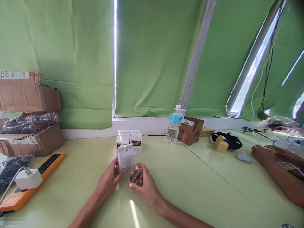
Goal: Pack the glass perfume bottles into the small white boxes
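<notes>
Two bare hands, yours, meet low at the centre of a pale green table (185,196), each with its fingers closed on something. Your left hand (111,177) grips a small white carton (126,158) upright, thumb across the lower front and fingers behind its left side; a top flap stands up above your fingertips. Your right hand (149,185) pinches a reddish-brown glass ornament (135,178) between thumb and fingers, its gold-coloured tip up, just beside the carton's lower right corner. Whether the carton's base touches the table, you cannot tell from this angle. Just beyond your left fingers sits a tight cluster of small white boxes (137,138) with pictures on their fronts. Farther off, past your right fingertips, stand a clear water bottle (173,131) and a brown cardboard box (190,130). Well to the left of your left fingers lies an orange power strip (51,163); well to the right of your right hand, another person's hands (263,153) rest near a mouse (243,158). The glass looks fragile, so you would do well to pinch it lightly but surely, keep it low over the table, and steady the carton without squeezing its thin walls.
</notes>
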A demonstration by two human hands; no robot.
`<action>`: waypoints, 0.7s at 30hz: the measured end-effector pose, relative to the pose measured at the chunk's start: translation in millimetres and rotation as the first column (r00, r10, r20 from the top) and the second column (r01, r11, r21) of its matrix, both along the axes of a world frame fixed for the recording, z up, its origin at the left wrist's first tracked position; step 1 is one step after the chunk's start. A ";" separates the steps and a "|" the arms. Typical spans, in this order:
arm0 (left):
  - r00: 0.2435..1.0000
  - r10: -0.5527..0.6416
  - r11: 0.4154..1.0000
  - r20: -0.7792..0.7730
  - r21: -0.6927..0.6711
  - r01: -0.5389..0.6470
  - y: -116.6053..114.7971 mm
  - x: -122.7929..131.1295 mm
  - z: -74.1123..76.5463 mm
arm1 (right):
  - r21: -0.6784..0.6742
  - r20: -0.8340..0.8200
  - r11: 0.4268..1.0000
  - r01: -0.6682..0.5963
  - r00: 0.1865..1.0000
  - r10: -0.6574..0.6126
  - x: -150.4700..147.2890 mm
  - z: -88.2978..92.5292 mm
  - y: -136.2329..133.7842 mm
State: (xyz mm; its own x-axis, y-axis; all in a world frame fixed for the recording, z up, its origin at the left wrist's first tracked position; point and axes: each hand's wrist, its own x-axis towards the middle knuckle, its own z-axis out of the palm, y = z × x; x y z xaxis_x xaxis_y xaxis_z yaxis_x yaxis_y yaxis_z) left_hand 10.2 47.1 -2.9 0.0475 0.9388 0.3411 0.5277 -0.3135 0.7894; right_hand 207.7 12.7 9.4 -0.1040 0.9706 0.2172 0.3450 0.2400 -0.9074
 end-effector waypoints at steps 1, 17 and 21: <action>0.999 0.041 0.999 -0.034 0.033 -0.039 -1.7 -0.1 1.7 | -0.003 0.007 1.000 -0.005 1.000 0.005 -1.6 -0.4 -3.0; 0.849 0.008 0.888 -0.529 0.395 0.238 -25.2 23.4 6.5 | -0.037 0.328 0.999 -0.014 0.944 0.025 48.7 16.8 17.6; 0.873 -0.075 0.947 -0.483 0.238 0.213 -25.5 28.1 8.2 | -0.037 0.420 0.999 -0.008 0.907 0.023 38.6 15.7 3.0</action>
